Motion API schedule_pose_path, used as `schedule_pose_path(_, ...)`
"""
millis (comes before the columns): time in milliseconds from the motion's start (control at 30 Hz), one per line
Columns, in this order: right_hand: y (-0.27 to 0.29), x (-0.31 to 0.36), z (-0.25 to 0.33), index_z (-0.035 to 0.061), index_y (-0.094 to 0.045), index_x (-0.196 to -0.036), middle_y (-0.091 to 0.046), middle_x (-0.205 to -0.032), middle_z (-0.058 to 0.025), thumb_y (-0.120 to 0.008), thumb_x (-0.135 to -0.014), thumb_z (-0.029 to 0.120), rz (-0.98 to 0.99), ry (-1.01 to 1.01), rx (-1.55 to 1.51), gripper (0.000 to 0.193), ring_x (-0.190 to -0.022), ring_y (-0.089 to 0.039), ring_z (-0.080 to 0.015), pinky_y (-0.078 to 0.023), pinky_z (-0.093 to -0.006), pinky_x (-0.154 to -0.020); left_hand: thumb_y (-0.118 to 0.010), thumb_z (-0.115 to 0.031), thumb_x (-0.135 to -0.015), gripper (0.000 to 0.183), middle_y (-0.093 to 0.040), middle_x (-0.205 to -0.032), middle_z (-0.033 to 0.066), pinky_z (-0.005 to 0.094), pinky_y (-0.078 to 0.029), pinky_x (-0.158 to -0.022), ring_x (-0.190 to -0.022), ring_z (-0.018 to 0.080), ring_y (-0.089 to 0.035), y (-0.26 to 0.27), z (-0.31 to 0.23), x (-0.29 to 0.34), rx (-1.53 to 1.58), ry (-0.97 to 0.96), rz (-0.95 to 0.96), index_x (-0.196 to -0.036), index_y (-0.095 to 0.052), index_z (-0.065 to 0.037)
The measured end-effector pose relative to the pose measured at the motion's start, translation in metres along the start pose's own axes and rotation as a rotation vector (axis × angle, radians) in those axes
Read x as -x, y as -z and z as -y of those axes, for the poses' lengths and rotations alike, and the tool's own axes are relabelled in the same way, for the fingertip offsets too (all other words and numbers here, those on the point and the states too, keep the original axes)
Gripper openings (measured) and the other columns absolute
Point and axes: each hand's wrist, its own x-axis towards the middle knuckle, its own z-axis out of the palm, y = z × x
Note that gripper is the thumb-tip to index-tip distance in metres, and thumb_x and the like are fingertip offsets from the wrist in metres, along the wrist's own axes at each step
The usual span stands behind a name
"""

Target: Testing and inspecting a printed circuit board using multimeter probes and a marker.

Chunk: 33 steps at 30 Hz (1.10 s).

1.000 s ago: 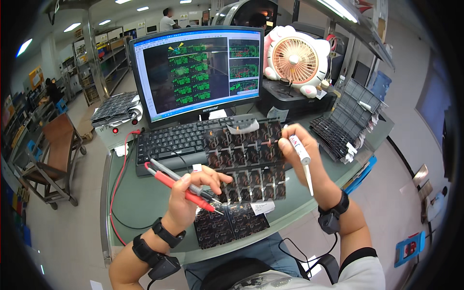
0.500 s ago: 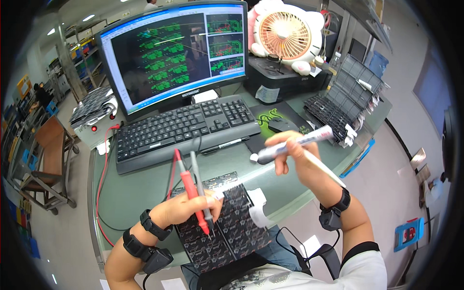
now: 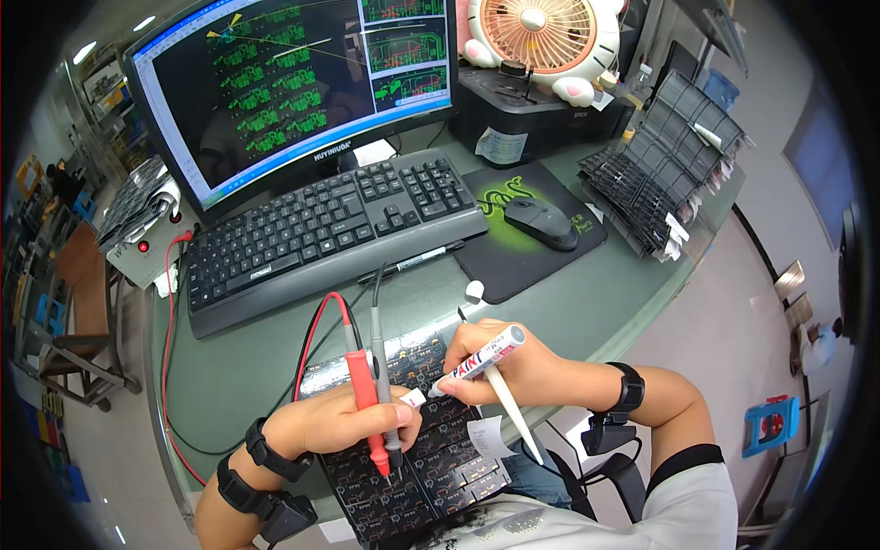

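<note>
Work looks under way, what remains unclear: our left hand (image 3: 353, 423) clamps its fingers on a red probe (image 3: 363, 385) and grey probe (image 3: 377, 346), our right hand (image 3: 513, 367) on a white marker (image 3: 487, 357), above the circuit board (image 3: 451, 447) at lower centre.

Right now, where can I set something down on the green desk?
Bare desk: between the black mouse pad and right forearm; below the black keyboard's left half, edged by cables. Crowded: black circuit boards, under left hand, right hand, red probe, grey probe, white marker.
</note>
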Motion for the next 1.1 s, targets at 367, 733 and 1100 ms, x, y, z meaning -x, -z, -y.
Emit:
schedule_pose_path(367,0.006,0.006,0.0,0.0069,-0.057,-0.078,-0.059,-0.066,-0.0021,-0.073,-0.08,0.017,-0.021,0.087,0.11,0.019,-0.055,-0.054,-0.0157,-0.043,-0.0294,-0.055,-0.037,-0.037,-0.096,0.047,-0.056,-0.078,0.0079,0.0307,-0.043,-0.073,-0.074,0.018,-0.052,0.003,0.0,-0.001,0.003,-0.021,0.003,-0.078,-0.059,0.001)
schedule_pose_path(733,0.019,-0.001,0.013,0.0022,-0.052,-0.098,-0.064,-0.08,-0.0076,-0.065,-0.09,0.018,0.024,-0.53,-0.751,0.022,-0.065,-0.06,-0.0094,-0.05,-0.0224,-0.056,-0.037,-0.032,-0.095,0.044,-0.055,-0.077,0.0076,0.0305,-0.041,-0.074,-0.077,0.0184,-0.052,0.002,0.004,0.0,0.023,-0.056,0.019,-0.077,-0.059,0.0)
schedule_pose_path(1100,0.001,-0.006,0.028,-0.0004,-0.052,-0.099,-0.067,-0.084,-0.0128,-0.061,-0.092,0.017,0.083,-0.61,-0.772,0.02,-0.067,-0.064,-0.0134,-0.054,-0.0246,-0.055,-0.04,-0.035,-0.095,0.041,-0.059,-0.081,0.0069,0.0295,-0.044,-0.073,-0.076,0.0166,-0.055,-0.001,0.016,0.002,0.054,-0.081,-0.054,-0.082,-0.059,-0.001)
